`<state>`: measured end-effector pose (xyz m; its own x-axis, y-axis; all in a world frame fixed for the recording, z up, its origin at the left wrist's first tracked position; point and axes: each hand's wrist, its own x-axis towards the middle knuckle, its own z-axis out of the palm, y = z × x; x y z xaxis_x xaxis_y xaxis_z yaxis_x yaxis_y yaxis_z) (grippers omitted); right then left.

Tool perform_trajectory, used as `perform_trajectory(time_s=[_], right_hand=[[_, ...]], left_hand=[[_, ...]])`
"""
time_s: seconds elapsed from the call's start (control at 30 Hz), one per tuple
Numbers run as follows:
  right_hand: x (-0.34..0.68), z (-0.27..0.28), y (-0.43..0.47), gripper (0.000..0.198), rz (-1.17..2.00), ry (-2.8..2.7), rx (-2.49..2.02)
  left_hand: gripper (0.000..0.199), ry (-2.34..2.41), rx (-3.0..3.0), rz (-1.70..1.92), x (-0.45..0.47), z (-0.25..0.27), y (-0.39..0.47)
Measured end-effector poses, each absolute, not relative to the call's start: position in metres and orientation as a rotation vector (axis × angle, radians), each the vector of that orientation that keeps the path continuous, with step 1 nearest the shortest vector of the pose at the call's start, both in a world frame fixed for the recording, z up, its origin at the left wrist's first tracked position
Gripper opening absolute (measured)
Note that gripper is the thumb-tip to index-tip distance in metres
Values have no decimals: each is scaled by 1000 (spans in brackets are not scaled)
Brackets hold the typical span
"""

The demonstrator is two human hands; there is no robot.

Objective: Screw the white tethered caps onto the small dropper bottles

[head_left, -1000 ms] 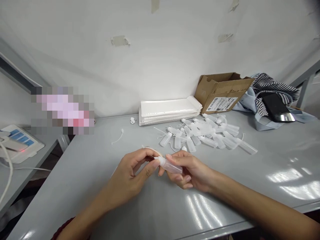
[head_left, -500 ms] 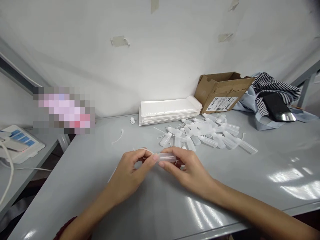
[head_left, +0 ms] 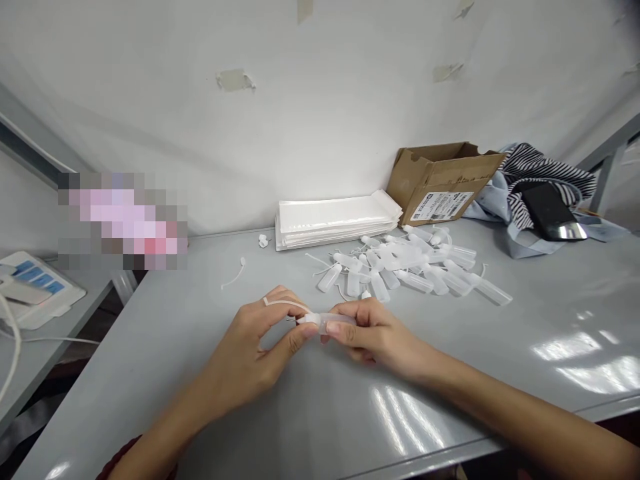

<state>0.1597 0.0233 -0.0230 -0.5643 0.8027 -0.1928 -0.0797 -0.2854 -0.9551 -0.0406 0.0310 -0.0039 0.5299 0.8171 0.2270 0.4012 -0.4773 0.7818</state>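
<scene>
Bottle (head_left: 324, 323) held above worktop (head_left: 300, 413), between back and front edges; long axis roughly along the back edge, nozzle (head_left: 307, 319) toward the left edge. Left hand (head_left: 260, 340) pinched on the nozzle end, right hand (head_left: 377, 333) clamped round the wider end; neither nearer.

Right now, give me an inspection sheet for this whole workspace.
Surface: grey table, glossy, with bright reflections toward the right.
Job's things: small translucent bottle, held sideways; heap of similar bottles on the table beyond.
Clutter: stack of white packets, open cardboard box, striped cloth with a dark object on it.
Hands: left hand pinches the bottle's nozzle end; right hand grips its body.
Cables: white cable, far left.
Surroundings: pale wall with tape scraps.
</scene>
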Motion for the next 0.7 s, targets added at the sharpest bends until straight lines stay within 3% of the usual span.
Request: perform_trajectory(time_s=[0.17, 0.37, 0.47, 0.6, 0.7], right_hand=[[160, -29, 26, 35, 2291, -991, -764], [157, -22, 24, 43, 2207, -1123, -815], [164, -14, 29, 43, 1736, -1486, -976], [189, -6, 51, 36, 667, -1817, -1220], [209, -4, 67, 28, 265, -1782, -1474]], left_hand=[[12, 974, 2214, 783, -41, 1, 29], [13, 1027, 2225, 856, -42, -3, 36], [15, 1111, 2232, 859, -43, -10, 42], [22, 1280, 2165, 846, -44, -16, 48], [26, 1385, 2107, 853, -45, -17, 49]])
